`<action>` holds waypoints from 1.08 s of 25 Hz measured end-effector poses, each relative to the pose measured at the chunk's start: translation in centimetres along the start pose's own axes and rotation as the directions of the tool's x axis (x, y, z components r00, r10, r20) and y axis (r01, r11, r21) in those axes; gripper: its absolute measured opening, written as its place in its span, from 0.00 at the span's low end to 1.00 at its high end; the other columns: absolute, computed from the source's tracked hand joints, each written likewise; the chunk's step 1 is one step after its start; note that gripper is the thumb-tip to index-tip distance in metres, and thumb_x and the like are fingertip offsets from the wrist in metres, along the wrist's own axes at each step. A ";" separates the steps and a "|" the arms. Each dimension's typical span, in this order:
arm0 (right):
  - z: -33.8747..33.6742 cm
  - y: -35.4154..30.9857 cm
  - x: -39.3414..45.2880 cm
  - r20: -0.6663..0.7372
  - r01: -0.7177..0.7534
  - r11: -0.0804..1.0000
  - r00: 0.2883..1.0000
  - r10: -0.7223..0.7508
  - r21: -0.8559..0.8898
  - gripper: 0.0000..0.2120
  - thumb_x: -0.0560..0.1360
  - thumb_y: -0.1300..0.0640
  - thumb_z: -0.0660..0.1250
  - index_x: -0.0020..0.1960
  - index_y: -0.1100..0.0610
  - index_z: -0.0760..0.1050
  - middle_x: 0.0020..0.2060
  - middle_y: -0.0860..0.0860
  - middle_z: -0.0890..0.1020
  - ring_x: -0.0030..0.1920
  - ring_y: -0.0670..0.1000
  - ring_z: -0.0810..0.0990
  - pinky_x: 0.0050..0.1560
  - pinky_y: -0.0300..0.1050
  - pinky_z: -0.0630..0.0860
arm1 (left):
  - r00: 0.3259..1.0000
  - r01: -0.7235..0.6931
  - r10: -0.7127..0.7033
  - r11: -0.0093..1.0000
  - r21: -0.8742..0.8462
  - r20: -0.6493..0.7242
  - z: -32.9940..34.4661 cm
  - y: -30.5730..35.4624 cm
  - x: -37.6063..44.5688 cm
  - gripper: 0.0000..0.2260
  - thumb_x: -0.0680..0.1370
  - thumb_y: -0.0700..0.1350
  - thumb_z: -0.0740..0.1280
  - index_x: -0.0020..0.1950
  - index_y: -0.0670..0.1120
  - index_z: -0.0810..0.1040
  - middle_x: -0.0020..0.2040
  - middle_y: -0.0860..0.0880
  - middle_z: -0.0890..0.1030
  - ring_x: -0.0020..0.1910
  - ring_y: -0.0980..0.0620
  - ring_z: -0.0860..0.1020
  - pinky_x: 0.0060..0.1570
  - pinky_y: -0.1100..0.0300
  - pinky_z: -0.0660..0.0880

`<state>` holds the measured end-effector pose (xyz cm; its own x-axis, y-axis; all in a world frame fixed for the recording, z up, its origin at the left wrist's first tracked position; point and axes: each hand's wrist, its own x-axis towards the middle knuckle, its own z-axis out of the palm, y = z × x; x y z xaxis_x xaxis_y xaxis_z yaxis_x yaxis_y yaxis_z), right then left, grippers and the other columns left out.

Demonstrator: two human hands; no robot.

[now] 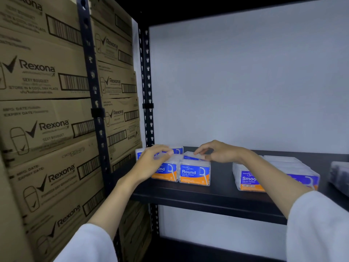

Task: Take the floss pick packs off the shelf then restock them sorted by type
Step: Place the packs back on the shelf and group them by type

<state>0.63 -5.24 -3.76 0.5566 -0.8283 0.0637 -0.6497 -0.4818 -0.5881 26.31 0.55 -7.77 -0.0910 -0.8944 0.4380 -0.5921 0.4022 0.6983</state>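
With our left hand (151,163) resting open on the Round flosser packs (194,173) at the shelf's (217,193) left end and our right hand (217,153) pinching one tilted pack (191,156) above them, a careless nudge could topple it backward.

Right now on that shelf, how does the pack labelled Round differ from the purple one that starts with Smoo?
The Round pack has a blue label over an orange band; the Smoo pack has a purple label with a thinner orange strip. The Round pack stands at the left among others of its kind, under the right hand; the Smoo pack stands apart to the right, partly hidden by that forearm. Both are clear plastic boxes facing forward.
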 end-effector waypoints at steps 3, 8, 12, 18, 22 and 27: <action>-0.2 0.2 -1.0 -0.003 -0.006 0.999 1.000 0.007 0.038 0.10 0.80 0.59 0.61 0.58 0.48 0.75 0.61 0.49 0.75 0.64 0.48 0.71 0.54 0.41 0.74 | 0.995 0.021 -0.024 0.999 0.032 0.097 -0.4 -1.1 -1.1 0.18 0.75 0.56 0.67 0.65 0.58 0.74 0.69 0.59 0.69 0.67 0.61 0.66 0.59 0.69 0.66; 0.4 -0.2 -2.0 0.000 0.014 0.986 1.000 -0.014 0.168 0.10 0.78 0.50 0.65 0.57 0.51 0.77 0.57 0.46 0.79 0.61 0.46 0.76 0.58 0.42 0.74 | 0.995 0.043 -0.040 0.998 -0.034 0.096 0.3 -0.7 -1.9 0.16 0.75 0.52 0.69 0.61 0.64 0.72 0.64 0.61 0.67 0.64 0.61 0.67 0.57 0.68 0.70; 1.2 -0.5 -2.2 -0.002 0.031 0.998 1.000 -0.031 0.049 0.19 0.71 0.45 0.71 0.59 0.49 0.72 0.60 0.47 0.75 0.59 0.46 0.76 0.57 0.42 0.74 | 0.996 0.037 -0.035 0.999 -0.030 0.081 0.6 -0.4 -2.0 0.16 0.75 0.51 0.69 0.61 0.63 0.71 0.65 0.59 0.66 0.61 0.63 0.67 0.51 0.71 0.70; 0.9 -0.9 -2.5 0.016 0.023 0.999 1.000 -0.023 0.030 0.20 0.71 0.45 0.72 0.59 0.49 0.72 0.60 0.46 0.75 0.58 0.45 0.76 0.58 0.42 0.75 | 0.997 0.007 -0.006 1.000 -0.023 0.073 0.6 -0.5 -2.1 0.19 0.74 0.53 0.69 0.63 0.63 0.70 0.67 0.59 0.66 0.64 0.63 0.66 0.61 0.64 0.69; -0.1 -2.3 -0.5 -0.096 0.082 0.994 0.993 -0.075 0.071 0.21 0.72 0.44 0.69 0.62 0.51 0.74 0.61 0.47 0.77 0.61 0.45 0.74 0.63 0.42 0.70 | 0.989 -0.021 0.018 0.999 -0.024 -0.147 -1.6 -1.0 -0.2 0.17 0.77 0.52 0.66 0.66 0.55 0.73 0.68 0.57 0.68 0.66 0.60 0.65 0.61 0.61 0.66; -0.2 -3.5 5.9 -0.156 0.165 0.986 0.975 -0.158 0.036 0.16 0.74 0.49 0.70 0.60 0.49 0.76 0.60 0.52 0.78 0.60 0.49 0.76 0.66 0.48 0.71 | 0.992 0.029 0.002 0.970 0.239 -0.129 -5.8 -3.8 4.2 0.12 0.78 0.48 0.66 0.62 0.55 0.77 0.63 0.50 0.75 0.61 0.54 0.71 0.57 0.59 0.68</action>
<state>6.10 -8.54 -1.19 0.5642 -0.7765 0.2807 -0.5300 -0.6013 -0.5980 32.83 -3.58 -5.26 0.0120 -0.8608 0.5088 -0.7690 0.3173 0.5549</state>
